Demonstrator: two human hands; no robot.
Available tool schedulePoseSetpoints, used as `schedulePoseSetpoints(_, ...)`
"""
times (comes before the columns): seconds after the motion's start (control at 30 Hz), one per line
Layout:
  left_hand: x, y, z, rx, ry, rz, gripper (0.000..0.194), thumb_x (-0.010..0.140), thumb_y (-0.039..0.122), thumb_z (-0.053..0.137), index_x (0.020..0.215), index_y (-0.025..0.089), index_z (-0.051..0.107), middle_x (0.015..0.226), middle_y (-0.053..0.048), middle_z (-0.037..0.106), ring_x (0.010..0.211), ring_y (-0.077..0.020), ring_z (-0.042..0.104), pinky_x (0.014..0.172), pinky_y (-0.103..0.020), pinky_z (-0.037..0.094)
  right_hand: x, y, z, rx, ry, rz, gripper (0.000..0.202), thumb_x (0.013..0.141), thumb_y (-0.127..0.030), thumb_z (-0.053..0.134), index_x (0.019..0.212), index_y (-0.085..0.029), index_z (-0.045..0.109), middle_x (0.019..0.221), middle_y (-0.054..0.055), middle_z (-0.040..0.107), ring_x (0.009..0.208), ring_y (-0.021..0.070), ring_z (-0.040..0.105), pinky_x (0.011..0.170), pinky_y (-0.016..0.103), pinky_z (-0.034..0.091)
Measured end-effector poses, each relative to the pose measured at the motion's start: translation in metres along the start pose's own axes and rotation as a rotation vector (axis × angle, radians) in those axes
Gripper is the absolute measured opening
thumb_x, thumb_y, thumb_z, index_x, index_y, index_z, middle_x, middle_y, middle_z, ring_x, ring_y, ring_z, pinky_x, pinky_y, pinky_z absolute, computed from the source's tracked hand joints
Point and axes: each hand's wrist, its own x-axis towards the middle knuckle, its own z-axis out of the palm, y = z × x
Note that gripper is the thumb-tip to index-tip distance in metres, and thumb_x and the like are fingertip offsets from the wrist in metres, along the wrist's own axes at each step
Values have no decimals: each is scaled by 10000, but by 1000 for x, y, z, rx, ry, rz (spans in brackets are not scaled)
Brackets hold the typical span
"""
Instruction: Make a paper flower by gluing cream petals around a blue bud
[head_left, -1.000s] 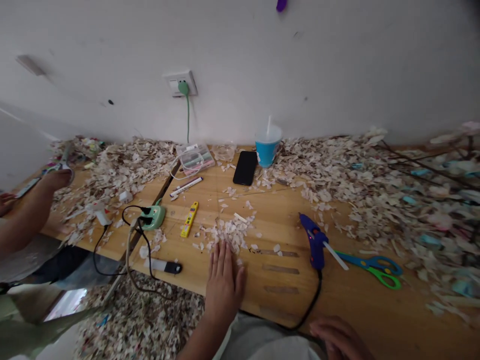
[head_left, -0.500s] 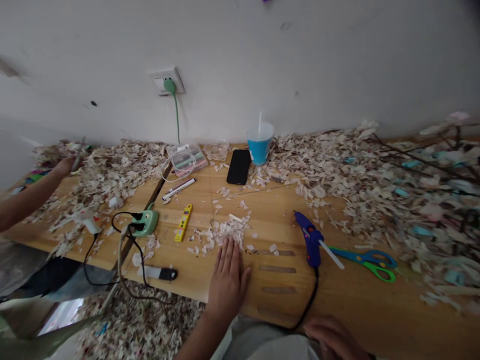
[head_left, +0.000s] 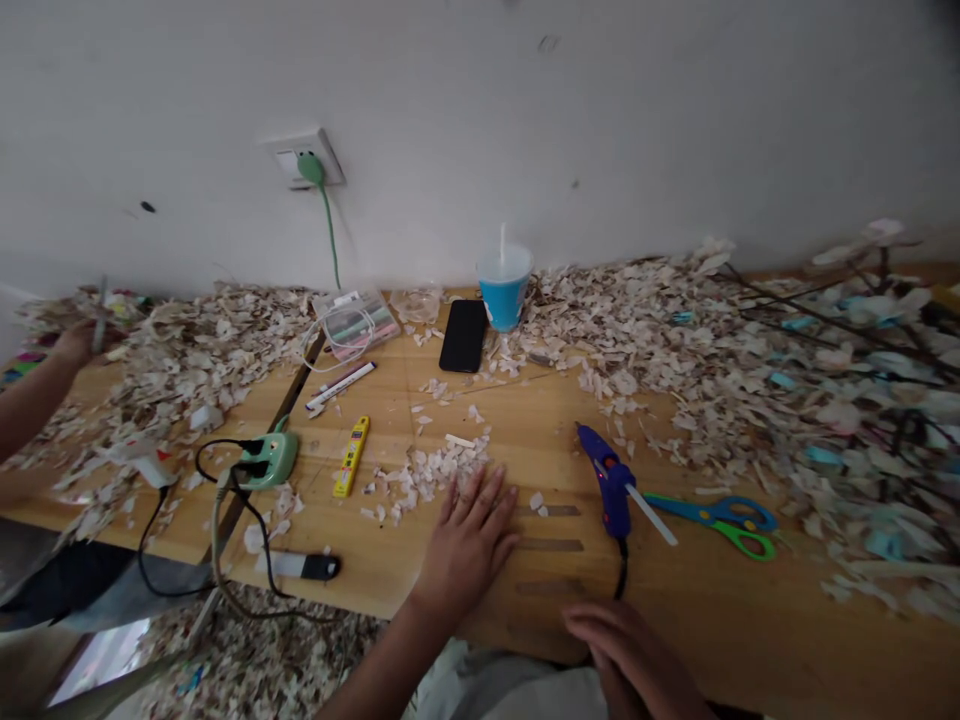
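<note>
My left hand (head_left: 471,530) lies flat on the wooden table (head_left: 517,420), palm down with fingers spread. Its fingertips touch the near edge of a small heap of pale shavings (head_left: 439,472). My right hand (head_left: 626,640) hovers over the table's front edge, fingers stretched out and nothing seen in it. Beyond it lies a blue hot glue gun (head_left: 609,485) with a white glue stick in its back. Blue and green scissors (head_left: 716,515) rest right of the gun. Dark brown strips (head_left: 551,545) mark the wood between my hands.
Large piles of dry petals (head_left: 645,340) line the wall. A blue cup (head_left: 505,290), a phone (head_left: 463,336), a yellow packet (head_left: 352,456), a pen (head_left: 341,385) and a green power adapter (head_left: 274,458) with cords stand about. At far left, another person's hand (head_left: 79,345) holds something thin.
My left hand has slid to the right, off the heap's middle, and its fingers have spread. My right hand has come up further over the table edge. The view has shifted slightly.
</note>
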Motion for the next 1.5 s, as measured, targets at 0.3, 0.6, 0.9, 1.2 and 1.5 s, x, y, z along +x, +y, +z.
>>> schedulePoseSetpoints(0.3,-4,-51,-19,-6,55,-164,499,1006,336,474,1500,270,449,1661,-77,253,1545,-335,164,1186,-569,327,56,-11,63,-549,-94,163,639,935,-356,578,1451,1,459,1557,240,396,1435,407,389,1108,578,440)
schedulePoseSetpoints(0.6,-28,-62,-10,-106,254,-332,514,1000,212,460,1510,200,398,1597,-163,385,1533,-299,234,1161,-575,377,97,-20,79,-471,-229,63,717,961,-462,544,1505,-16,405,1606,191,305,1484,338,324,1191,492,369)
schedulePoseSetpoints(0.9,-33,-51,6,-80,177,-143,638,1007,232,457,1593,196,207,1574,-160,426,1512,-295,286,1165,-538,390,94,-20,87,-422,-305,239,763,958,-469,534,1537,-10,342,1634,194,217,1525,324,213,1249,481,240)
schedulePoseSetpoints(1.2,5,-60,3,-60,251,-208,596,1010,274,470,1563,159,282,1598,-182,371,1530,-291,223,1189,-542,345,66,-32,75,-368,-337,176,756,941,-505,564,1529,-63,388,1627,126,268,1505,310,287,1220,476,284)
schedulePoseSetpoints(1.5,0,-63,0,-11,189,-123,656,967,406,562,1535,160,347,1613,-163,349,1546,-315,135,1200,-559,311,86,-14,67,-360,-345,169,740,971,-588,481,1556,-154,347,1647,69,245,1530,326,196,1221,587,188)
